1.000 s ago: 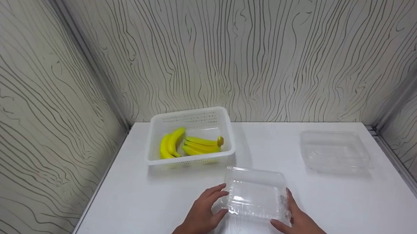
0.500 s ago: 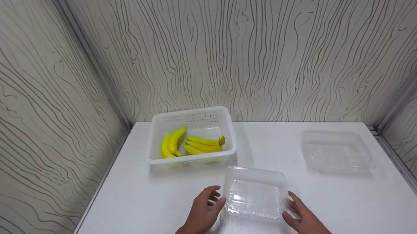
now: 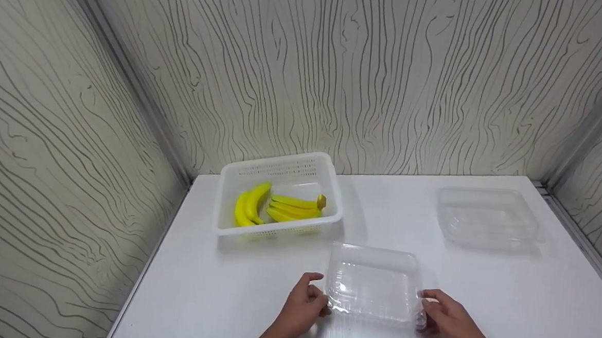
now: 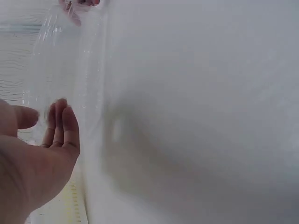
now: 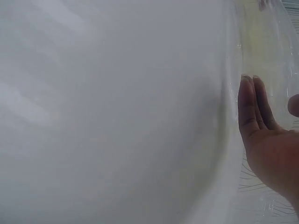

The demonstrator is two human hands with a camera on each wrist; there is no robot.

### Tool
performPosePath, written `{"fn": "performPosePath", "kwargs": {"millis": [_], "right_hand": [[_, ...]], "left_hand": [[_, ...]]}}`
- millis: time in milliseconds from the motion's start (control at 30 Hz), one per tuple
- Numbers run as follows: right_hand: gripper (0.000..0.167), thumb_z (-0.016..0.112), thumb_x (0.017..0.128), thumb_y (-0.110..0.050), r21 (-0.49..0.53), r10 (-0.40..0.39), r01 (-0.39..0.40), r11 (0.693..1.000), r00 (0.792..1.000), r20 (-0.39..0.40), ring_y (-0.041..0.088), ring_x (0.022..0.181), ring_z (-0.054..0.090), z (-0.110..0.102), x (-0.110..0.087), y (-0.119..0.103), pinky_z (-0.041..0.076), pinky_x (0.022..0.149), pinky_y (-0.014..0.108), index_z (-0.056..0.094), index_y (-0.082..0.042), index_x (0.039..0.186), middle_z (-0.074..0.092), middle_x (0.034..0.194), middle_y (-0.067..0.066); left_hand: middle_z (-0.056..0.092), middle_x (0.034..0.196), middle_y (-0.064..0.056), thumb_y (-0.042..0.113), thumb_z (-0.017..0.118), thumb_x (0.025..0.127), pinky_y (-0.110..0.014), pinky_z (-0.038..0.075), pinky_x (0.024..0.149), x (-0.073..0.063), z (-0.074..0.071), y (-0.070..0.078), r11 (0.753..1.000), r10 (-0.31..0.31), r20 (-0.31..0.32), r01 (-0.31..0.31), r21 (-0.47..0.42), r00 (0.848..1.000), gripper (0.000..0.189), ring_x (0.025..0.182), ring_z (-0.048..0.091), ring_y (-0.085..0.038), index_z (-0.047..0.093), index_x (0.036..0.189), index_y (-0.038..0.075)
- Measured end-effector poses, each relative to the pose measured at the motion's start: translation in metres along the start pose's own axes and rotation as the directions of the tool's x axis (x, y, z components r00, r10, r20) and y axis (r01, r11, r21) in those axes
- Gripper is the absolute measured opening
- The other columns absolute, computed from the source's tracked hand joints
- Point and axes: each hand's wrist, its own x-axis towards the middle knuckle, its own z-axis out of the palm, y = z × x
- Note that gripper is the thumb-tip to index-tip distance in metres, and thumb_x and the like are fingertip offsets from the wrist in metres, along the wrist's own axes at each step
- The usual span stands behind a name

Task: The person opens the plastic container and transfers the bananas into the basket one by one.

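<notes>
A clear plastic clamshell container [image 3: 374, 289] is at the front of the white table, between both hands. My left hand [image 3: 301, 308] holds its near left corner with thumb and curled fingers, the index finger pointing out beside the wall. At the opposite side, my right hand [image 3: 450, 318] pinches the right edge, thumb above and fingers partly hidden below. In the left wrist view, the fingers [image 4: 64, 123] reach under the see-through plastic, with the thumb apart from them. The right wrist view has the fingers [image 5: 252, 105] lying along the container's underside.
Behind and to the left stands a white basket [image 3: 333, 191] with yellow bananas [image 3: 294, 208] in it. A second clear plastic container [image 3: 486, 217] sits at the back right of the table [image 3: 212, 298]. Wood-patterned panels [image 3: 306, 76] rise around the table.
Half a second ago the right hand was looser at the container's edge; now it pinches that edge. The left fingers have curled more at the near corner, and the container has shifted slightly right.
</notes>
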Motion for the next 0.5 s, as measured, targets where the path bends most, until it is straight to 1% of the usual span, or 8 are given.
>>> {"fn": "performPosePath", "kwargs": {"millis": [67, 133, 233, 300, 367, 500], "right_hand": [[0.059, 0.047, 0.113, -0.024, 0.007, 0.022, -0.022, 1.0, 1.0, -0.006, 0.021, 0.084, 0.076, 0.0003, -0.0006, -0.0024, 0.064, 0.074, 0.033, 0.03, 0.018, 0.153, 0.078, 0.097, 0.008], [0.062, 0.049, 0.11, -0.02, 0.009, 0.029, -0.029, 1.0, 1.0, 0.004, 0.022, 0.082, 0.076, 0.0009, -0.0017, -0.0051, 0.064, 0.073, 0.033, 0.027, 0.017, 0.154, 0.077, 0.091, 0.007], [0.069, 0.054, 0.104, -0.013, 0.028, 0.016, -0.017, 0.999, 0.999, 0.035, 0.021, 0.081, 0.076, 0.0016, -0.0025, -0.008, 0.064, 0.073, 0.033, 0.022, 0.016, 0.156, 0.074, 0.087, 0.005], [0.072, 0.057, 0.102, -0.011, 0.051, 0.004, -0.007, 0.999, 0.998, 0.057, 0.019, 0.08, 0.076, 0.0014, -0.003, -0.009, 0.065, 0.072, 0.033, 0.019, 0.017, 0.157, 0.074, 0.087, 0.004], [0.075, 0.058, 0.101, -0.01, 0.076, 0.006, -0.012, 0.997, 0.998, 0.07, 0.018, 0.079, 0.076, 0.0015, -0.0027, -0.0099, 0.065, 0.072, 0.033, 0.016, 0.017, 0.157, 0.074, 0.087, 0.004], [0.079, 0.061, 0.102, -0.01, 0.11, 0.002, -0.01, 0.994, 0.997, 0.073, 0.013, 0.075, 0.074, 0.0012, -0.0026, -0.0109, 0.063, 0.068, 0.029, 0.013, 0.016, 0.158, 0.075, 0.086, 0.004]], "left_hand": [[0.071, 0.087, -0.006, 0.006, 0.062, 0.094, -0.032, 0.065, 0.073, -0.0002, 0.001, 0.0003, 1.0, -0.016, 0.026, 0.016, -0.003, 1.0, 0.049, 0.075, 0.073, -0.014, 0.05, 0.141, 0.001], [0.074, 0.085, -0.007, 0.005, 0.061, 0.095, -0.031, 0.065, 0.071, -0.0007, 0.0004, -0.0005, 0.999, -0.033, 0.051, 0.034, -0.023, 0.998, 0.042, 0.072, 0.074, -0.014, 0.052, 0.136, 0.002], [0.077, 0.083, -0.009, 0.005, 0.06, 0.097, -0.032, 0.066, 0.069, -0.0008, -0.0025, -0.0019, 0.997, -0.049, 0.081, 0.055, -0.062, 0.995, 0.034, 0.07, 0.076, -0.016, 0.052, 0.13, 0.004], [0.078, 0.084, -0.01, 0.005, 0.06, 0.096, -0.033, 0.066, 0.069, -0.0008, -0.0027, -0.0017, 0.995, -0.055, 0.085, 0.062, -0.073, 0.995, 0.034, 0.07, 0.076, -0.017, 0.052, 0.129, 0.004], [0.078, 0.084, -0.01, 0.004, 0.06, 0.096, -0.032, 0.065, 0.068, -0.0003, -0.002, -0.0008, 0.996, -0.064, 0.077, 0.069, -0.064, 0.995, 0.034, 0.069, 0.076, -0.016, 0.052, 0.129, 0.004], [0.076, 0.083, -0.008, 0.004, 0.061, 0.097, -0.029, 0.064, 0.065, -0.0001, 0.0013, 0.0016, 0.995, -0.078, 0.05, 0.081, -0.053, 0.996, 0.033, 0.067, 0.073, -0.014, 0.052, 0.129, 0.005]]}}
